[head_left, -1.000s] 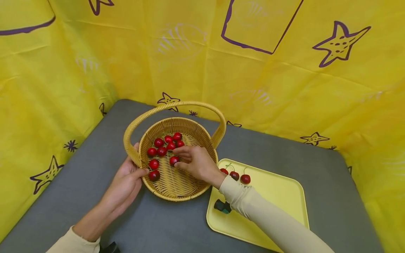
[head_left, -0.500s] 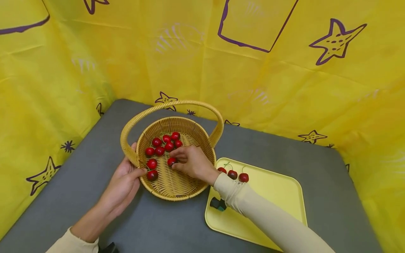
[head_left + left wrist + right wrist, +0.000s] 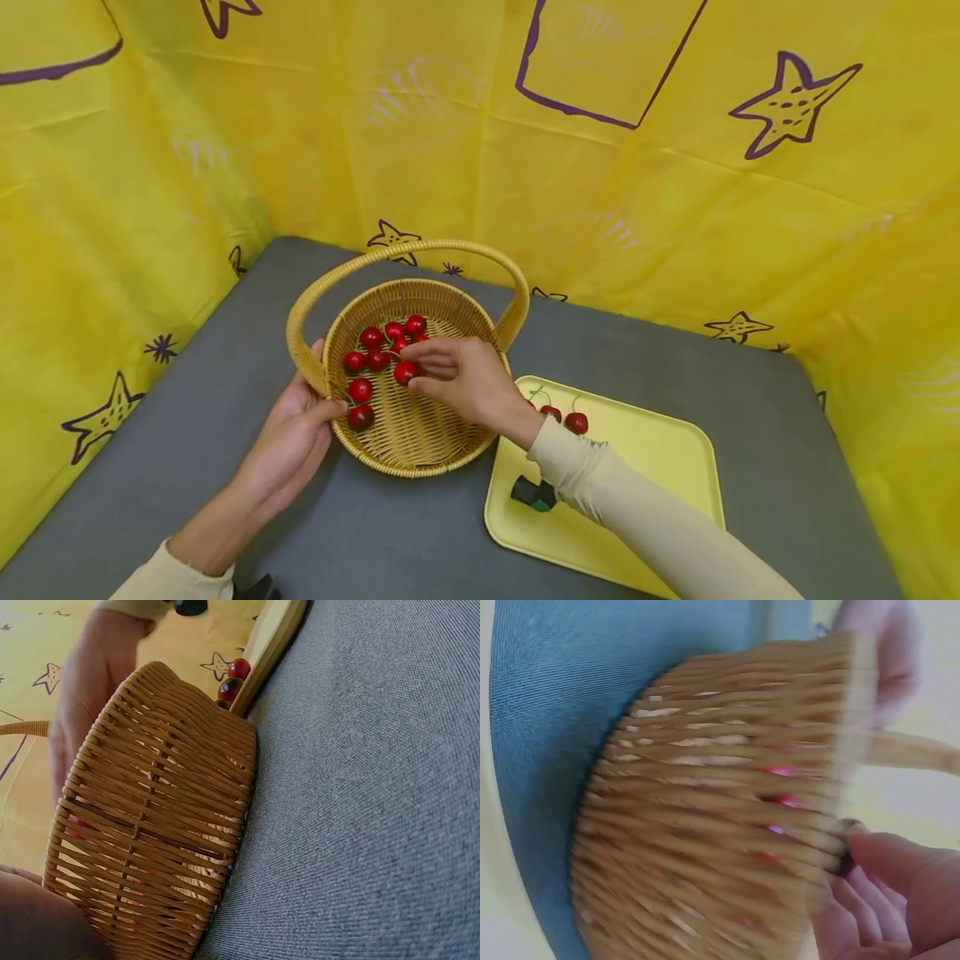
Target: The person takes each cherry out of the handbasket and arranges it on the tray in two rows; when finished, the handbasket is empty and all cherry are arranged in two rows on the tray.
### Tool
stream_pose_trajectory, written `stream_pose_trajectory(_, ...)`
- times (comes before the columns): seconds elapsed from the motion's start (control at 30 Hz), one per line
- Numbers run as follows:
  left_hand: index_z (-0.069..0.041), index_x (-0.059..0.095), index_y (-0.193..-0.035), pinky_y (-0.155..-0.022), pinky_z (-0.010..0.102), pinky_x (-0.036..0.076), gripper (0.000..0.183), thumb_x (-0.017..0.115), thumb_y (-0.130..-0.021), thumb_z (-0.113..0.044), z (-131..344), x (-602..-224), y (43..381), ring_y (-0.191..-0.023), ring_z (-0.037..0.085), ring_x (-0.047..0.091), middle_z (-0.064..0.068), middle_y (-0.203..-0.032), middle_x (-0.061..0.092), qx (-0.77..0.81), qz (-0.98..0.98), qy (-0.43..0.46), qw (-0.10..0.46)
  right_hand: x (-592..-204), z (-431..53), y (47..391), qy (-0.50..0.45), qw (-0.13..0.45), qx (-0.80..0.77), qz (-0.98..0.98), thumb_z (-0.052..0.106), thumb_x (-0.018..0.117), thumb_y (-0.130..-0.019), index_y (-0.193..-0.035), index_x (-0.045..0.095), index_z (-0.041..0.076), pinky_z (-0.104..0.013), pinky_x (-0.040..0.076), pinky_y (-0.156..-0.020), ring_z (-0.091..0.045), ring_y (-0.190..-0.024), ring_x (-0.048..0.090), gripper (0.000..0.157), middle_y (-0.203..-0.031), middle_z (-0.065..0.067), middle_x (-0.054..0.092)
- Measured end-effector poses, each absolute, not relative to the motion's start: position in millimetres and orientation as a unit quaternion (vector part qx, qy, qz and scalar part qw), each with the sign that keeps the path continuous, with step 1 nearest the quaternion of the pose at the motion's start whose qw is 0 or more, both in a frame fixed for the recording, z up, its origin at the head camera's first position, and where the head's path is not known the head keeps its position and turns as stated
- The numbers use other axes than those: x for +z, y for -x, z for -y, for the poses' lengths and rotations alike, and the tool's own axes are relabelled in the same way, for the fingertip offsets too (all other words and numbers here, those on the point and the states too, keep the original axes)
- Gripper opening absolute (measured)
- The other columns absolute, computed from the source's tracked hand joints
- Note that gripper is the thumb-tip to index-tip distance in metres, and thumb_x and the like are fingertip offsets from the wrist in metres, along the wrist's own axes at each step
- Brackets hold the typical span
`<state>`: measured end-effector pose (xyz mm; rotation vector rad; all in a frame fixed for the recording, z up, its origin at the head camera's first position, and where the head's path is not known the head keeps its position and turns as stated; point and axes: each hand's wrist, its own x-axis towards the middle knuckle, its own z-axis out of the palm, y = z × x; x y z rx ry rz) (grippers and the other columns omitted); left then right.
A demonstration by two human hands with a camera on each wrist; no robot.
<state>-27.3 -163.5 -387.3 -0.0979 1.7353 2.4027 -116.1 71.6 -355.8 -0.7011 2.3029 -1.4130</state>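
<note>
A woven wicker basket (image 3: 420, 433) with a tall arched handle (image 3: 408, 247) stands on the table. My left hand (image 3: 300, 425) grips its left side by the foot of the handle, thumb on the rim, the other fingers mostly hidden behind. Several red cherries (image 3: 371, 337) lie in the basket's left and far part. Over the basket's inside, my right hand (image 3: 472, 379) pinches one cherry (image 3: 406, 372) between thumb and fingertips. In the right wrist view, that dark red cherry (image 3: 847, 844) shows at the thumb tip, beyond the wicker wall.
Right of the basket lies a yellow tray (image 3: 645, 467), partly under the right forearm. Cherries with stems (image 3: 577, 423) sit at its far left corner. A yellow cloth (image 3: 450, 150) with sea drawings hangs behind and beside the grey table (image 3: 390, 542).
My right hand has shifted slightly, and the pinched cherry has moved a little towards the far cherries. The left hand keeps its grip and the basket stays in place.
</note>
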Motion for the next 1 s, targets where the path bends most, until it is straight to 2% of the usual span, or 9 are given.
stream_pose_trajectory(0.17,-0.025,-0.017,-0.169,-0.13,0.039,0.005,0.095,0.038,-0.102,0.014,164.5,-387.8,27.5,-0.161,0.017,-0.009,-0.003,-0.176,-0.018,0.805,-0.585,0.037,0.09,-326.0,-104.2,99.7,0.257,0.141,-0.543,-0.787,0.013,0.079,-0.096,-0.128,0.077,0.018,-0.026,0.057,-0.096,-0.008,-0.117,0.071,0.032,-0.125,0.007,0.076)
stream_pose_trajectory(0.4,-0.024,-0.018,-0.168,-0.13,0.04,0.004,0.094,0.038,-0.103,0.014,164.7,-389.1,30.5,-0.161,0.018,-0.01,-0.004,-0.176,-0.019,0.809,-0.579,0.029,0.095,-313.9,-176.2,74.2,0.202,0.097,-0.594,-0.773,0.007,0.079,-0.095,-0.131,0.074,0.013,-0.033,0.059,-0.095,-0.018,-0.12,0.071,0.037,-0.127,0.001,0.076)
stream_pose_trajectory(0.67,-0.026,-0.016,-0.169,-0.13,0.039,0.005,0.094,0.038,-0.102,0.015,165.6,-392.0,33.3,-0.161,0.019,-0.009,-0.002,-0.176,-0.019,0.813,-0.575,0.018,0.092,-341.5,-246.3,59.9,0.11,0.01,-0.593,-0.798,0.0,0.078,-0.093,-0.133,0.074,0.009,-0.032,0.057,-0.095,-0.018,-0.122,0.07,0.041,-0.135,-0.012,0.072)
stream_pose_trajectory(0.8,-0.024,-0.017,-0.169,-0.13,0.04,0.003,0.095,0.037,-0.102,0.016,165.8,-394.0,34.1,-0.161,0.019,-0.011,-0.001,-0.176,-0.02,0.816,-0.571,0.02,0.091,-360.8,-265.2,54.1,0.06,0.009,-0.586,-0.808,0.005,0.079,-0.094,-0.134,0.073,0.007,-0.03,0.057,-0.091,-0.013,-0.12,0.07,0.041,-0.136,-0.01,0.071)
stream_pose_trajectory(1.0,-0.024,-0.02,-0.168,-0.129,0.04,-0.001,0.095,0.036,-0.102,0.016,166.4,-397.3,34.9,-0.16,0.018,-0.014,-0.001,-0.175,-0.022,0.823,-0.561,0.016,0.09,-389.9,-278.2,52.3,0.006,0.023,-0.595,-0.803,0.002,0.079,-0.093,-0.134,0.07,0.0,-0.028,0.058,-0.091,-0.012,-0.119,0.07,0.042,-0.137,-0.016,0.069)
